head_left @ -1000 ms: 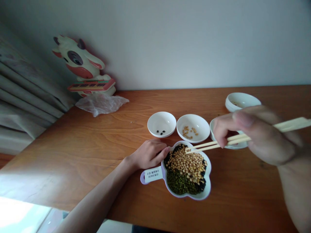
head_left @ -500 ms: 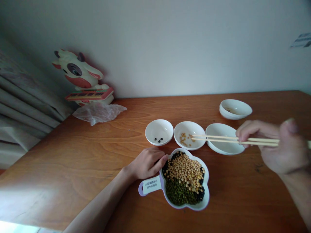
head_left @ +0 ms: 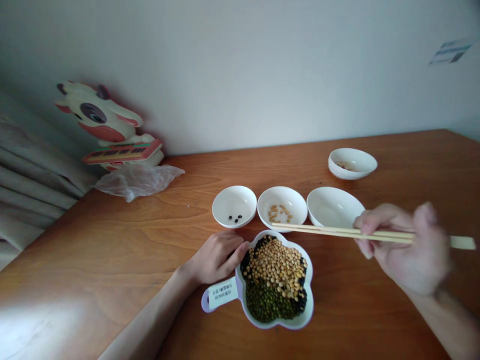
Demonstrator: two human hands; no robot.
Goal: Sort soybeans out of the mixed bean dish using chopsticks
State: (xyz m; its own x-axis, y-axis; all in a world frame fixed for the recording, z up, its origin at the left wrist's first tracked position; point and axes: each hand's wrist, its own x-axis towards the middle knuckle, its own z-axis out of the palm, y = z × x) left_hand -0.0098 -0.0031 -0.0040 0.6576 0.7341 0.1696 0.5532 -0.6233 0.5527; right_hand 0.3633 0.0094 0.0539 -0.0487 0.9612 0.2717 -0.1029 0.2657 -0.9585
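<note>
My right hand (head_left: pixel 405 245) is closed around a pair of wooden chopsticks (head_left: pixel 326 230). Their tips are close together at the near rim of the middle white bowl (head_left: pixel 296 197), with no bean visible between them. Several yellow soybeans (head_left: pixel 279 213) lie inside that bowl. Three black beans (head_left: pixel 235 219) are in the left white bowl (head_left: pixel 232 195), while nothing shows in the right one (head_left: pixel 333 202). My left hand (head_left: pixel 221 256) grips the upper left rim of a flower-shaped dish (head_left: pixel 308 312), its thumb on the edge. This dish holds soybeans, green mung beans (head_left: pixel 268 301) and black beans.
A fourth white bowl (head_left: pixel 354 162) with some small bits inside stands at the back right. At the back left, a cow-shaped toy keyboard (head_left: pixel 112 125) leans by the wall, a crumpled plastic bag (head_left: pixel 140 181) before it. A curtain (head_left: pixel 30 185) hangs at the left.
The chopstick tips have moved from inside the soybean bowl towards me, to its near rim. My right hand has come down and nearer. The left hand stays at the dish; the view has shifted slightly.
</note>
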